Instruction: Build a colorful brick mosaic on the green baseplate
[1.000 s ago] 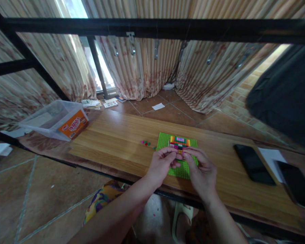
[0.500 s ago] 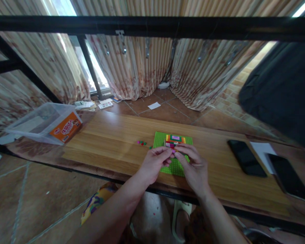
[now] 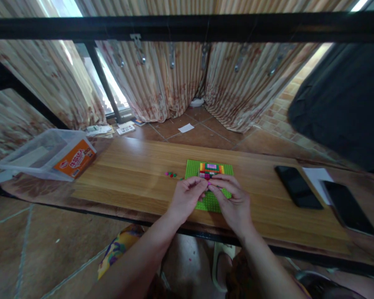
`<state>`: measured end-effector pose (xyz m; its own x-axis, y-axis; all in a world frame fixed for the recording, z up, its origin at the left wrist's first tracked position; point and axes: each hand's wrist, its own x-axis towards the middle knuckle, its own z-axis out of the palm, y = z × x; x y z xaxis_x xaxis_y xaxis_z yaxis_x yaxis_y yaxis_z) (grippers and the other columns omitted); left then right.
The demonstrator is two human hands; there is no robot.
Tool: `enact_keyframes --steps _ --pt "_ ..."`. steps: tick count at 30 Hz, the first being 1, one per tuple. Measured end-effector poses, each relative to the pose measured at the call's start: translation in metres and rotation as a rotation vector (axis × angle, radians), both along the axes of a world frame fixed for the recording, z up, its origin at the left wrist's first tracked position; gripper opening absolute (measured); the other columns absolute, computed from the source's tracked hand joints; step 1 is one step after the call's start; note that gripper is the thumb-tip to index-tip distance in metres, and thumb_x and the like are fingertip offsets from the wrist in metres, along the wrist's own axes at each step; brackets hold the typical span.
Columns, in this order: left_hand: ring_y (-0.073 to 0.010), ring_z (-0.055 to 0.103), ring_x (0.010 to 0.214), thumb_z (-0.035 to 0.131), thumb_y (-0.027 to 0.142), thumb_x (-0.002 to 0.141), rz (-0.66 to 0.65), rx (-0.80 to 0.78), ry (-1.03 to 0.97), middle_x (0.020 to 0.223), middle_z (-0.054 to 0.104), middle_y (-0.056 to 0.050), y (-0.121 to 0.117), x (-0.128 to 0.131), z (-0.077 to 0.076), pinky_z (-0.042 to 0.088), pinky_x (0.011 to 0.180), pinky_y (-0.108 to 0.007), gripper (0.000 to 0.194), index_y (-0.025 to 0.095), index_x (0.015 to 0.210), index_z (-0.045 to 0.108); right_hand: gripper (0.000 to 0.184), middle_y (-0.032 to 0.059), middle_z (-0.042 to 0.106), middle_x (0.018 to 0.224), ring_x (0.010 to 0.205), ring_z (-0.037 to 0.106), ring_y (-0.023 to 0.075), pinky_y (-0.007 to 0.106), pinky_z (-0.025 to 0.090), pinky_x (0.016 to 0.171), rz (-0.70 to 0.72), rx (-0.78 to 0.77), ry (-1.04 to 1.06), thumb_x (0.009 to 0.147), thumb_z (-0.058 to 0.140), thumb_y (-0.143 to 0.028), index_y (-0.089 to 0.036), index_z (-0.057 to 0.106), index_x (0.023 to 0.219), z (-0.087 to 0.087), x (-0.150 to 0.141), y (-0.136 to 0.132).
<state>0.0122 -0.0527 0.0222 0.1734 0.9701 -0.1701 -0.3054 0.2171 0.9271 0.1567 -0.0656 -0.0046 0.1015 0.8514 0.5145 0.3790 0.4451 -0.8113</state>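
Fingertips of my left hand point(image 3: 188, 195) and my right hand point(image 3: 233, 199) meet over a green studded baseplate point(image 3: 210, 204). Between them they pinch a small pink toy brick point(image 3: 209, 183), partly covered by the fingers. Toward the plate's far side stands a colourful brick build point(image 3: 212, 167), with yellow, orange, red, green and lilac pieces. Its near part, with dark red and whitish pieces, is partly hidden behind my hands. Left of the plate, several loose small bricks point(image 3: 171, 175) in pink, green and red lie on the wooden board.
The wooden board point(image 3: 137, 166) lies on a low table. At its left end stands a clear plastic bin point(image 3: 46, 155) with an orange label. To the right are a black phone point(image 3: 298, 187), a white paper point(image 3: 317, 178) and another dark phone point(image 3: 350, 207). A black bar point(image 3: 187, 29) crosses above.
The whole view has shifted slightly. Both hands stay together over the baseplate with the pink brick between their fingertips; otherwise little differs.
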Motion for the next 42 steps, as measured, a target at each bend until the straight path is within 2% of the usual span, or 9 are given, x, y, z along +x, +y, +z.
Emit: enact_keyframes --steps 6,10,13,16,23,29,34,39,42 --pt "-0.0107 0.054 0.059 0.073 0.034 0.08 0.003 0.218 0.235 0.064 0.065 0.001 0.008 -0.009 -0.006 0.043 0.059 -0.023 0.018 0.017 0.078 0.075 0.011 0.0046 0.073 0.106 0.102 0.068 0.0216 0.041 0.055 0.094 -0.043 0.0 -0.05 0.09 0.07 -0.033 -0.031 0.08 0.096 -0.001 -0.002 0.001" --pt "-0.0152 0.064 0.076 0.068 0.024 0.085 0.042 0.5 0.577 0.081 0.073 -0.003 0.015 -0.021 -0.009 0.049 0.074 -0.027 0.01 0.02 0.084 0.077 0.013 0.0054 0.073 0.103 0.101 0.069 0.0227 0.042 0.054 0.094 -0.126 -0.013 0.004 0.09 0.069 -0.036 -0.028 0.079 0.092 0.002 0.005 0.004" --pt "-0.0164 0.066 0.081 0.066 0.02 0.088 0.001 0.651 0.776 0.084 0.074 -0.003 0.018 -0.025 -0.008 0.051 0.079 -0.029 0.011 0.021 0.086 0.077 0.016 0.0054 0.074 0.097 0.096 0.069 0.0229 0.042 0.055 0.09 -0.217 -0.046 0.081 0.089 0.067 -0.037 -0.025 0.078 0.088 0.0 0.012 0.008" --pt "-0.0162 0.068 0.083 0.064 0.02 0.09 -0.04 0.701 0.835 0.086 0.074 -0.003 0.02 -0.024 -0.008 0.052 0.08 -0.029 0.013 0.021 0.086 0.076 0.018 0.0053 0.074 0.092 0.09 0.069 0.0221 0.04 0.055 0.086 -0.259 -0.098 0.122 0.088 0.067 -0.037 -0.023 0.078 0.087 -0.003 0.016 0.011" --pt "-0.0151 0.068 0.086 0.066 0.021 0.091 -0.056 0.781 0.98 0.09 0.072 -0.001 0.028 -0.017 -0.011 0.053 0.082 -0.028 0.01 0.022 0.086 0.075 0.017 0.0053 0.074 0.092 0.087 0.068 0.0215 0.038 0.055 0.082 -0.243 -0.134 0.113 0.087 0.067 -0.036 -0.023 0.079 0.087 -0.004 0.018 0.012" --pt "-0.0158 0.066 0.087 0.056 0.022 0.097 -0.109 0.939 1.204 0.093 0.069 -0.004 0.03 -0.019 -0.01 0.053 0.082 -0.029 0.017 0.02 0.093 0.073 0.02 0.0053 0.074 0.094 0.087 0.068 0.0215 0.038 0.055 0.081 -0.24 -0.14 0.111 0.087 0.066 -0.039 -0.024 0.079 0.088 -0.009 0.019 0.013" --pt "-0.0168 0.064 0.087 0.05 0.022 0.099 -0.141 0.98 1.316 0.095 0.067 -0.005 0.034 -0.023 -0.003 0.052 0.081 -0.029 0.021 0.018 0.096 0.071 0.019 0.0056 0.073 0.095 0.089 0.069 0.0214 0.037 0.055 0.082 -0.227 -0.134 0.109 0.088 0.066 -0.037 -0.023 0.078 0.088 -0.008 0.018 0.013" --pt "-0.0186 0.062 0.085 0.047 0.018 0.099 -0.248 1.023 1.438 0.093 0.065 -0.007 0.038 -0.024 0.008 0.05 0.078 -0.032 0.023 0.017 0.093 0.069 0.015 0.0071 0.071 0.107 0.103 0.067 0.0241 0.044 0.052 0.094 -0.131 -0.049 -0.042 0.09 0.066 -0.032 -0.027 0.079 0.095 -0.003 0.01 0.009" --pt "-0.019 0.061 0.084 0.047 0.017 0.098 -0.281 1.03 1.473 0.092 0.064 -0.007 0.038 -0.021 0.012 0.05 0.077 -0.032 0.022 0.017 0.09 0.068 0.016 0.008 0.069 0.112 0.106 0.064 0.0255 0.047 0.052 0.095 -0.12 0.005 -0.158 0.091 0.065 -0.028 -0.029 0.079 0.098 -0.005 0.005 0.009"
